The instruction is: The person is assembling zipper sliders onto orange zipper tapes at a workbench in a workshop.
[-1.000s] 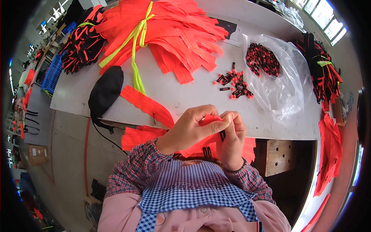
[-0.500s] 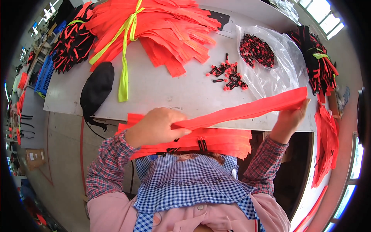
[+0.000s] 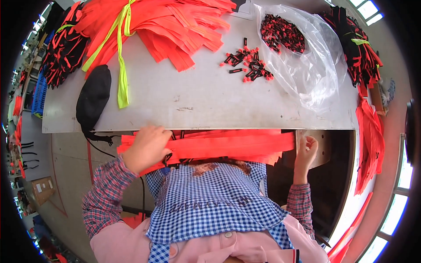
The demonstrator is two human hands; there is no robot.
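- Half a second back the strip was stretched out over the table (image 3: 197, 105) between both hands; now it's down on the pile of orange strips (image 3: 228, 147) in the lap, just below the table's near edge.
- Left hand (image 3: 147, 149) has dropped with it and sits pressed flat on the left end of that pile, fingers curled over the strips.
- Right hand (image 3: 307, 151) has let go. It's just off the right end of the pile, fingers loosely bent, holding nothing, and not touching the strips as far as I can see.
- So the hands stay far apart, roughly the same spread as before, only lower.
- Table stuff hasn't budged: big orange bundle (image 3: 171, 26) tied with a yellow band (image 3: 123, 65), black pouch (image 3: 93, 98) at the left, loose red and black clips (image 3: 247, 65) in the middle, plastic bag (image 3: 302, 57) with more clips on the right.
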